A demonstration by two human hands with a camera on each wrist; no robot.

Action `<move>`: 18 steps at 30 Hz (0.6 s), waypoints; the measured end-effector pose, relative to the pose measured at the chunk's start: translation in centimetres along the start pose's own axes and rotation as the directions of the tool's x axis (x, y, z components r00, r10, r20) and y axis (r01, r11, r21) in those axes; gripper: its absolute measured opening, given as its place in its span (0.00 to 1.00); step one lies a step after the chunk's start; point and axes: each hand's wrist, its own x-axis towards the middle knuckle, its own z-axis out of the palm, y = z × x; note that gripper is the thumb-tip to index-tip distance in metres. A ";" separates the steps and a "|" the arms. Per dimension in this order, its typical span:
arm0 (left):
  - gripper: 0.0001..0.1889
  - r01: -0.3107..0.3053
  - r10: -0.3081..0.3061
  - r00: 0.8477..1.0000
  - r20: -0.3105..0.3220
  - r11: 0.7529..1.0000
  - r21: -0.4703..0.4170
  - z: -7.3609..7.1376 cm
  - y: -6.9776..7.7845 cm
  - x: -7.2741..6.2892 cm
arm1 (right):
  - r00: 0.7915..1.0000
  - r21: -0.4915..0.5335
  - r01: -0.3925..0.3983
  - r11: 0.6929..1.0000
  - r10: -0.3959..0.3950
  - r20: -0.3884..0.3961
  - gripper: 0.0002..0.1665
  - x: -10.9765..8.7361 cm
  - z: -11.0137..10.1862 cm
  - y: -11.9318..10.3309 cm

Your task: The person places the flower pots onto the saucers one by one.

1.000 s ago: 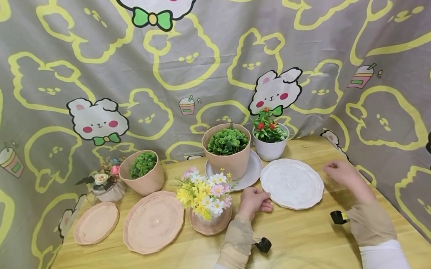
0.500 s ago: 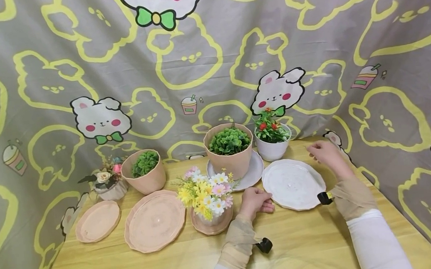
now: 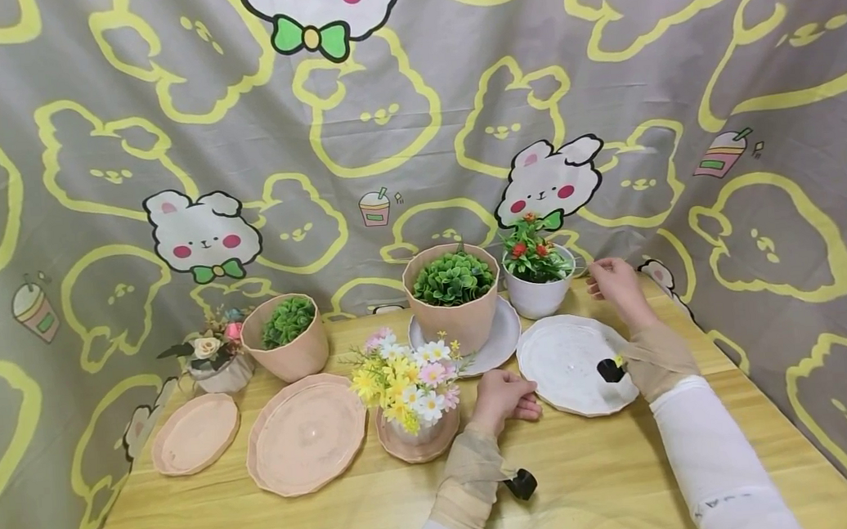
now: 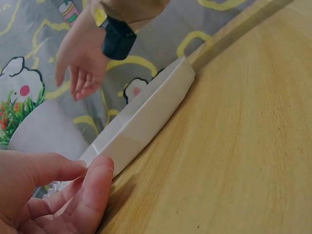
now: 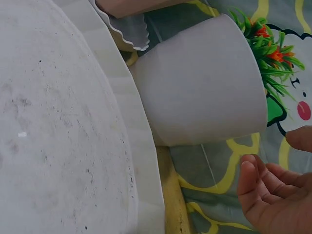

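No legible text. On the right, long white cloth sleeve [image 3: 716, 437], only a short row of small dark letter-like marks [image 3: 723, 500], near the lower edge of the head view, too blurred to read.

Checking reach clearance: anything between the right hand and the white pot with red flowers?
Nothing: right wrist view shows a bare gap between the right hand and white pot, with only patterned curtain behind.
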 end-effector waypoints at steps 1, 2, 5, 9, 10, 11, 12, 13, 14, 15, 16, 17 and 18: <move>0.05 0.001 -0.001 1.000 0.000 1.000 -0.001 0.0 0.0 0.0 | 1.000 0.013 -0.008 1.000 0.008 0.002 0.33 0.2 0.2 0.0; 0.05 0.001 -0.001 1.000 -0.001 1.000 0.000 0.0 0.0 0.0 | 1.000 0.021 -0.017 1.000 0.017 0.007 0.33 0.3 0.4 -0.1; 0.05 0.001 -0.001 1.000 -0.001 1.000 -0.006 0.1 0.1 0.0 | 1.000 0.009 -0.029 1.000 0.029 0.012 0.33 0.8 0.9 -0.1; 0.05 -0.003 0.003 1.000 0.000 1.000 -0.006 0.1 0.0 0.0 | 0.999 0.022 -0.046 0.999 0.046 0.015 0.33 1.2 1.4 0.0; 0.05 -0.004 0.004 1.000 0.000 1.000 -0.004 0.1 0.0 0.0 | 0.999 0.033 -0.053 0.998 0.052 0.015 0.32 1.3 1.4 0.0; 0.05 -0.004 0.004 1.000 0.001 1.000 -0.005 0.1 0.0 0.0 | 0.998 0.043 -0.057 0.997 0.056 0.015 0.32 1.4 1.5 0.1; 0.05 -0.005 0.005 1.000 0.002 1.000 -0.004 0.1 0.0 0.0 | 0.998 0.055 -0.062 0.997 0.062 0.017 0.31 1.5 1.6 0.1; 0.05 -0.006 0.006 1.000 0.003 1.000 -0.004 0.1 0.0 0.0 | 0.998 0.064 -0.067 0.996 0.066 0.019 0.31 1.5 1.7 0.2; 0.05 -0.006 0.006 1.000 0.004 1.000 -0.003 0.1 0.0 0.0 | 0.997 0.079 -0.072 0.994 0.070 0.022 0.30 1.5 1.8 0.2; 0.05 -0.006 0.006 1.000 0.005 1.000 -0.002 0.1 -0.1 0.0 | 0.997 0.092 -0.075 0.993 0.073 0.024 0.30 1.5 1.9 0.3; 0.05 -0.006 0.006 1.000 0.004 1.000 -0.002 0.1 -0.1 0.0 | 0.997 0.103 -0.081 0.991 0.079 0.023 0.28 1.5 2.0 0.3; 0.05 -0.005 0.005 1.000 0.004 1.000 -0.001 0.1 -0.1 0.0 | 0.997 0.112 -0.081 0.990 0.078 0.025 0.28 1.5 2.1 0.3; 0.05 -0.004 0.004 1.000 0.003 1.000 0.000 0.1 -0.1 0.0 | 0.997 0.121 -0.082 0.989 0.079 0.025 0.27 1.5 2.2 0.3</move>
